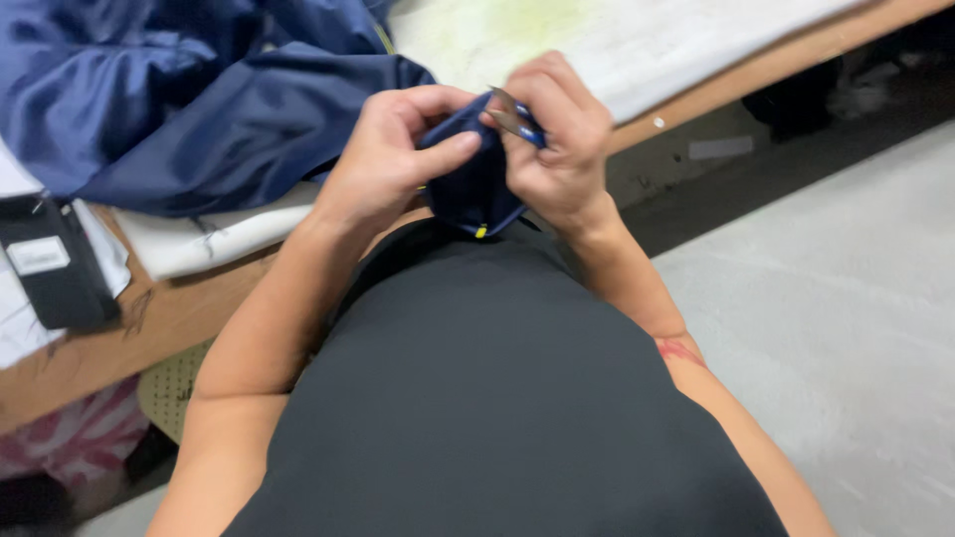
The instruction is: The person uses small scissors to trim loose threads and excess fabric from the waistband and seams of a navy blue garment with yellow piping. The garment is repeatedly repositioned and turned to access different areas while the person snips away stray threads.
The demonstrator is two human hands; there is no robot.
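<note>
Pinching navy fabric (468, 184), left hand (383, 164) and right hand (562, 149) half hide perhaps small snips (507, 117).

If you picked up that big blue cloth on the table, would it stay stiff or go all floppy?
Probably floppy: the navy fabric lies in soft folds and bunches on the table. It looks thin and a bit shiny, so it may feel light and slide easily. The part pinched between the left hand and right hand bends readily.

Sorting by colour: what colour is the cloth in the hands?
Navy blue cloth, with a small yellow bit; head view.
</note>
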